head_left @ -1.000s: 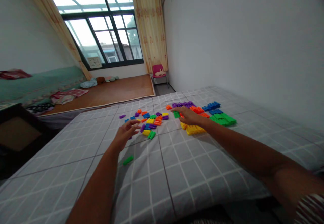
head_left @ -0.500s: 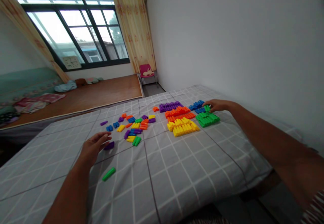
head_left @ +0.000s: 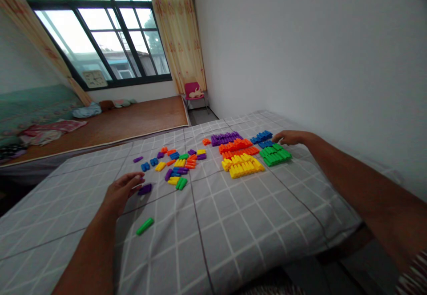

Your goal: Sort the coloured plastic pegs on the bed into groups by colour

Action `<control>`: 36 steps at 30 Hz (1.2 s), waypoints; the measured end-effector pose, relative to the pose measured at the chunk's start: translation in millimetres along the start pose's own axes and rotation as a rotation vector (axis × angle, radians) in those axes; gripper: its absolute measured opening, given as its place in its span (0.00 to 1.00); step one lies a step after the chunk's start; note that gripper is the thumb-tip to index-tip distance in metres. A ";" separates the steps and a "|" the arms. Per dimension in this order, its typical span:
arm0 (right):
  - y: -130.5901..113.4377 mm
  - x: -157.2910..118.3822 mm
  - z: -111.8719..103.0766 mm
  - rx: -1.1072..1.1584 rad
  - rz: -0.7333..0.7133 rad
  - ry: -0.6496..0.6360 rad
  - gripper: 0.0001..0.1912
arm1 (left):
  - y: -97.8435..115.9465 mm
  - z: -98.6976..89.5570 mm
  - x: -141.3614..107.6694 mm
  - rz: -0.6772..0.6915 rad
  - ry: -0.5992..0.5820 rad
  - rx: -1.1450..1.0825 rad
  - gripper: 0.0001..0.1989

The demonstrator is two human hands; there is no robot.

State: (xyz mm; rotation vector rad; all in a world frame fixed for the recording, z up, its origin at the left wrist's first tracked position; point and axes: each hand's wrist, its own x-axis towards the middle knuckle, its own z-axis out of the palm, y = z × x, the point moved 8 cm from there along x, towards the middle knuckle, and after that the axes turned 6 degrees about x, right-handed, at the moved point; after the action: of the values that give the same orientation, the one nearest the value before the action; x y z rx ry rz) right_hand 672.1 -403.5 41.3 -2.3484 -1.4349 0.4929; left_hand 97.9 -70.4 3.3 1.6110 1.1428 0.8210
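Grey checked cloth [head_left: 233,215] lies beneath two areas of small coloured pieces. On the right they are grouped by colour: purple pieces [head_left: 227,138] at the back, orange pieces [head_left: 236,147] in front of them, and yellow pieces [head_left: 245,166] nearest the person. Blue pieces [head_left: 261,137] and green pieces [head_left: 275,154] sit just to the right of these. The right hand [head_left: 291,137] is at the back edge of the green group, its fingertips beside the blue ones; whether it grasps anything, I cannot tell.

Further left is a mixed scatter [head_left: 180,163] in all five colours, loosely spread. The left hand [head_left: 122,190] has bent fingers beside a dark purple piece [head_left: 144,189]; its grasp is also unclear. Nearer the person, a single green piece [head_left: 144,226] lies apart. A small orange piece [head_left: 206,141] sits just left of the purple group.
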 end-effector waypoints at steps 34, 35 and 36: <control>-358.5 114.2 186.9 -0.258 -0.574 0.074 0.14 | -8.5 27.9 6.8 0.317 -0.048 0.588 0.13; -357.6 106.1 180.2 -0.210 -0.607 0.088 0.13 | -7.5 27.8 6.2 0.322 -0.051 0.593 0.14; -355.4 96.9 172.2 -0.153 -0.644 0.102 0.13 | -6.2 27.9 5.2 0.327 -0.058 0.598 0.14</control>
State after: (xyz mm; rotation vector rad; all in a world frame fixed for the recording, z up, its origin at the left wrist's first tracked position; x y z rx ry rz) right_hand 358.0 -145.2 42.2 -1.8179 -2.1001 0.0852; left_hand 122.8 -73.7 -11.4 2.3472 1.1642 0.6585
